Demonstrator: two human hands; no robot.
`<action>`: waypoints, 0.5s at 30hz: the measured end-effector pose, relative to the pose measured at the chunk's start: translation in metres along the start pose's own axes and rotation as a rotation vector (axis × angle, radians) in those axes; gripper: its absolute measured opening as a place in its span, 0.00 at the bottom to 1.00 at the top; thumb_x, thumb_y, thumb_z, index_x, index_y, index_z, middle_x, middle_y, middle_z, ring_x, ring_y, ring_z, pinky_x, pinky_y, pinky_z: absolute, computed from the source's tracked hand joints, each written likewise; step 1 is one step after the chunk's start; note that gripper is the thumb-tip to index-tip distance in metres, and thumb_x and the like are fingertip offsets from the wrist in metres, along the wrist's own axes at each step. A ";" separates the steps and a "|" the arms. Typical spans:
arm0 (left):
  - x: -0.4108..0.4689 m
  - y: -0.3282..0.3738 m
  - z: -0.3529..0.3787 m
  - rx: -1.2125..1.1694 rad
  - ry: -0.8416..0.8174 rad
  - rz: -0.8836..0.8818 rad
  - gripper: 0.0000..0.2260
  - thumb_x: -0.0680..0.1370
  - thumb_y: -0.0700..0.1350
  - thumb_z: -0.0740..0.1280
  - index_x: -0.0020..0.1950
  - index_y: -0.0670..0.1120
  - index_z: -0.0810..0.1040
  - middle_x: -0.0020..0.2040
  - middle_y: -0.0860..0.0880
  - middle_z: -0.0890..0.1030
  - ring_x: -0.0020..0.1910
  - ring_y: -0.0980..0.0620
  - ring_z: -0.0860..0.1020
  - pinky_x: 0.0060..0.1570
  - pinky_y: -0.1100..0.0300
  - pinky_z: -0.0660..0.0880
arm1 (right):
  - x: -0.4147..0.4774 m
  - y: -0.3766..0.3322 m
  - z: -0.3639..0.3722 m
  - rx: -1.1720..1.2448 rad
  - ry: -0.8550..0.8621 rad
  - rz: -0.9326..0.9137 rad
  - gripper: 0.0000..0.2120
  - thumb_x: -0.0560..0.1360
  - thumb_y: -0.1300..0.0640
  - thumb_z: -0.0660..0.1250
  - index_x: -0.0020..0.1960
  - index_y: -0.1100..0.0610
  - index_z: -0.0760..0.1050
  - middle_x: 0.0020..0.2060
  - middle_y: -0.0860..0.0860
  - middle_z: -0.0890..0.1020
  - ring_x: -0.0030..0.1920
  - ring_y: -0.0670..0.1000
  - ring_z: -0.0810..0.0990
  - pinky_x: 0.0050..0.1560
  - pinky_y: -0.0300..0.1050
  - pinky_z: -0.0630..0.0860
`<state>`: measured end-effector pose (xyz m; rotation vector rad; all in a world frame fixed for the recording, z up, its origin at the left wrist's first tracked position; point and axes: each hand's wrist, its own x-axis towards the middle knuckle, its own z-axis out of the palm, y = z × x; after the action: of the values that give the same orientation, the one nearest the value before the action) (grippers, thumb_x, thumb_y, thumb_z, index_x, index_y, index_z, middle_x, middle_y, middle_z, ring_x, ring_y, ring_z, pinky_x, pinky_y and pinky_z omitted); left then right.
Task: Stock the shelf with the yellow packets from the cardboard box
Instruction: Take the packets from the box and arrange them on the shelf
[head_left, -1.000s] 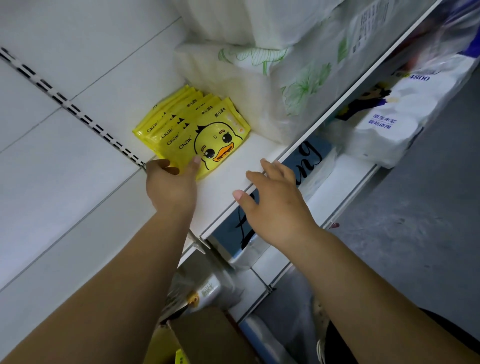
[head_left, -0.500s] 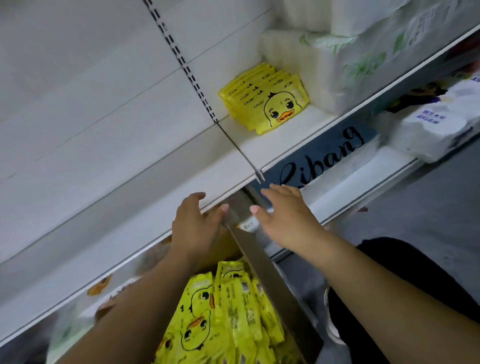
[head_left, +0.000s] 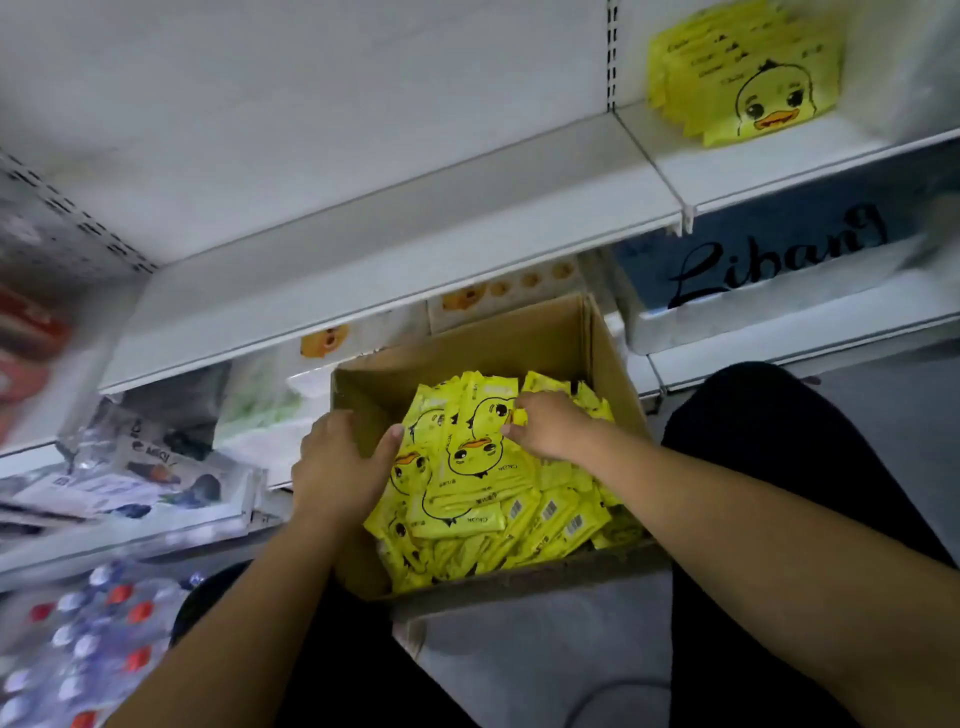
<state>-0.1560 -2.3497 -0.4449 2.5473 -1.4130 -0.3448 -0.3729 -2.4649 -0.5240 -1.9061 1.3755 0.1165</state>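
The white shelf (head_left: 395, 218) is the biggest thing here, running above and beyond both sets of fingers, its front edge well above them. Below it, under the fingers, stands the open cardboard box (head_left: 524, 343), between the person's dark-clad legs (head_left: 769, 467). The box is filled with a loose heap of yellow packets (head_left: 467, 499) with a duck face printed on them, some lying face up and some showing barcodes. Up and to the right of the fingers, on a lower shelf, sits a blue pack (head_left: 779, 260) with black script lettering. Further up and well apart from the fingers, a small stack of the same yellow packets (head_left: 743, 78) rests on the shelf's right section. The left hand (head_left: 337, 462) lies across the box's left wall, thumb spread inward and touching the heap; its fingers are bent over the outer side with the tips hidden, so I cannot tell whether they grip the wall. The right hand (head_left: 550, 431) is down in the box, its fingers curled narrow and pinching the top edge of one packet near the far side of the heap.
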 end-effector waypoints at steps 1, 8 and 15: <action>-0.006 -0.015 0.004 -0.026 -0.002 -0.044 0.29 0.78 0.64 0.67 0.67 0.42 0.74 0.66 0.41 0.77 0.66 0.38 0.74 0.61 0.43 0.73 | 0.005 -0.001 0.010 0.019 0.017 0.059 0.27 0.81 0.42 0.63 0.71 0.60 0.69 0.68 0.60 0.75 0.70 0.62 0.71 0.66 0.55 0.72; -0.004 -0.071 0.043 -0.189 -0.186 -0.235 0.51 0.68 0.80 0.56 0.80 0.47 0.59 0.78 0.38 0.64 0.75 0.34 0.65 0.72 0.37 0.66 | 0.032 0.006 0.055 0.101 0.125 0.437 0.44 0.76 0.37 0.67 0.78 0.63 0.54 0.76 0.63 0.62 0.76 0.65 0.59 0.73 0.59 0.63; 0.000 -0.081 0.056 -0.278 -0.350 -0.222 0.48 0.80 0.66 0.63 0.82 0.49 0.33 0.82 0.39 0.47 0.80 0.39 0.59 0.75 0.47 0.59 | 0.049 0.016 0.062 0.034 0.103 0.568 0.50 0.71 0.33 0.71 0.78 0.61 0.54 0.76 0.64 0.59 0.77 0.65 0.57 0.73 0.57 0.63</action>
<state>-0.1080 -2.3109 -0.5219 2.4931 -1.0819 -0.9927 -0.3444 -2.4665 -0.5992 -1.4611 1.9438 0.2717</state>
